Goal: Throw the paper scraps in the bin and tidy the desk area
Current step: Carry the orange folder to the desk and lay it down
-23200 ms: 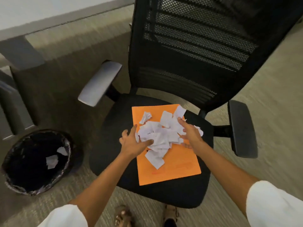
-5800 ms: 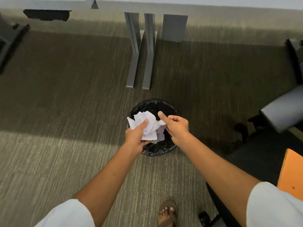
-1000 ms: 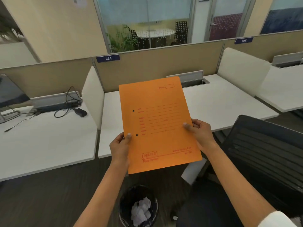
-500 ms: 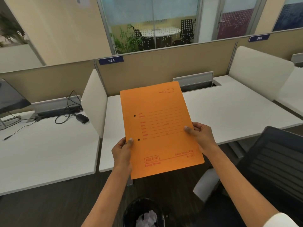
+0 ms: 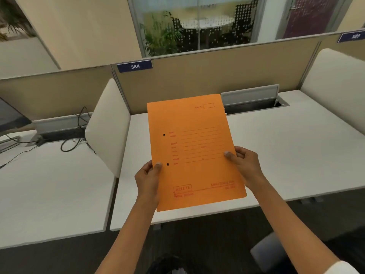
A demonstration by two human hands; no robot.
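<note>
Since half a second ago the folder [image 5: 194,153] has advanced over the desk's [image 5: 292,147] near edge. Left hand [image 5: 148,180] and right hand [image 5: 245,165] pinch its side edges; long axis points toward the desk's far edge.

Folder [image 5: 194,151] between both hands, above desk [image 5: 286,151]; partition [image 5: 207,76] behind.

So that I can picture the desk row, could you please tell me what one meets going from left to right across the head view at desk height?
Tangle of black cables → white side divider → left hand → orange folder → right hand → second white divider.
</note>
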